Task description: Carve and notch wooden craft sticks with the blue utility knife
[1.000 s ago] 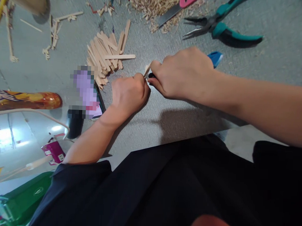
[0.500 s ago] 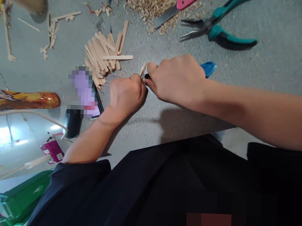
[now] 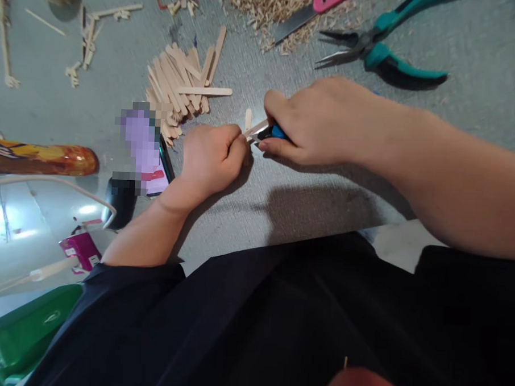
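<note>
My left hand (image 3: 214, 157) is closed round a small wooden stick (image 3: 248, 118), whose pale rounded end sticks up past the fingers. My right hand (image 3: 312, 121) grips a cutter with a blue and black handle (image 3: 278, 132). The cutter's blade (image 3: 258, 127) points left and meets the stick beside my left thumb. Just how the edge touches the wood is too small to tell. Up and to the left of my hands lies a pile of flat wooden sticks (image 3: 177, 78), with one stick lying across its right side.
Teal-handled pliers (image 3: 370, 47), a pink-handled blade (image 3: 329, 0) and wood shavings (image 3: 269, 8) lie beyond my hands. Leftward are a phone (image 3: 158, 180), a dark cylinder (image 3: 120, 201), a drink bottle (image 3: 41, 158), a purple box (image 3: 82, 249) and a green container (image 3: 34, 325).
My right hand has turned and lifted slightly, so the blade and blue handle now show between the hands. My left hand stays almost in place. The whole view has shifted a little.
</note>
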The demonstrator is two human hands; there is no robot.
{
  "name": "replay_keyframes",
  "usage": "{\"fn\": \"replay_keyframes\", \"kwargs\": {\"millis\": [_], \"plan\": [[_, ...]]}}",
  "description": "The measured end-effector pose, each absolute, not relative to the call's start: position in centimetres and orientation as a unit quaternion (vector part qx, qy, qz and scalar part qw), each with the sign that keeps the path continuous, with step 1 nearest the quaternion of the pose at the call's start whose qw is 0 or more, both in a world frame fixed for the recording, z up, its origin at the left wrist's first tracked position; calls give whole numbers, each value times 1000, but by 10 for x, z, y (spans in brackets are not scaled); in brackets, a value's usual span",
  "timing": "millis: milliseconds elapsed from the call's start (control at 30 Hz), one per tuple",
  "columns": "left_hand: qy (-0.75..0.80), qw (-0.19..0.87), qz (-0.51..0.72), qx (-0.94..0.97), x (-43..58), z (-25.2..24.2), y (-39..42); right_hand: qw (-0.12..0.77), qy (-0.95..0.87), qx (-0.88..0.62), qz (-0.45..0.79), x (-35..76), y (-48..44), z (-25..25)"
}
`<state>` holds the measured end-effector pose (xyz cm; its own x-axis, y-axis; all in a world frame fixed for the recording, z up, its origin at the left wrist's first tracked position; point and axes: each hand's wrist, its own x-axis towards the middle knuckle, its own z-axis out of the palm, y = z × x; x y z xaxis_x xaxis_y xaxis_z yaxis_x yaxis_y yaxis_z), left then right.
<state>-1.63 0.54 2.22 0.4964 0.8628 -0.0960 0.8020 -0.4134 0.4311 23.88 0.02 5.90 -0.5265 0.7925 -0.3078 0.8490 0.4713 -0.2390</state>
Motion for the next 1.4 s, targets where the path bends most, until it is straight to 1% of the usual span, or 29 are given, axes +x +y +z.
{"fn": "replay_keyframes", "kwargs": {"millis": [100,200,300,400,500,600,733,800,933,1067,1133,1300,1400], "plan": [[524,209,109,818,-15,24,1,94,855,481,-170,242,-1,63],[516,265,148,801,-15,29,-7,92,857,486,-143,249,-3,73],[474,255,113,835,-12,33,-16,57,838,527,-132,258,-2,88],[415,244,66,874,-6,30,-23,34,814,555,-166,264,-4,97],[379,245,67,890,1,21,-25,20,800,553,-231,269,-12,95],[364,212,86,903,7,14,-22,17,780,557,-284,273,-28,89],[365,140,125,912,5,19,-24,53,732,593,-330,274,-48,87],[377,132,134,907,3,26,-35,77,721,595,-348,274,-54,87],[345,153,78,923,6,38,-72,124,757,553,-326,273,-59,83],[358,245,67,899,13,30,-94,175,781,514,-308,271,-58,79],[356,269,60,893,14,23,-95,207,785,503,-296,267,-56,80],[336,274,67,899,9,15,-91,264,773,497,-293,258,-50,87],[332,275,71,900,8,16,-92,257,772,505,-290,261,-52,88]]}}
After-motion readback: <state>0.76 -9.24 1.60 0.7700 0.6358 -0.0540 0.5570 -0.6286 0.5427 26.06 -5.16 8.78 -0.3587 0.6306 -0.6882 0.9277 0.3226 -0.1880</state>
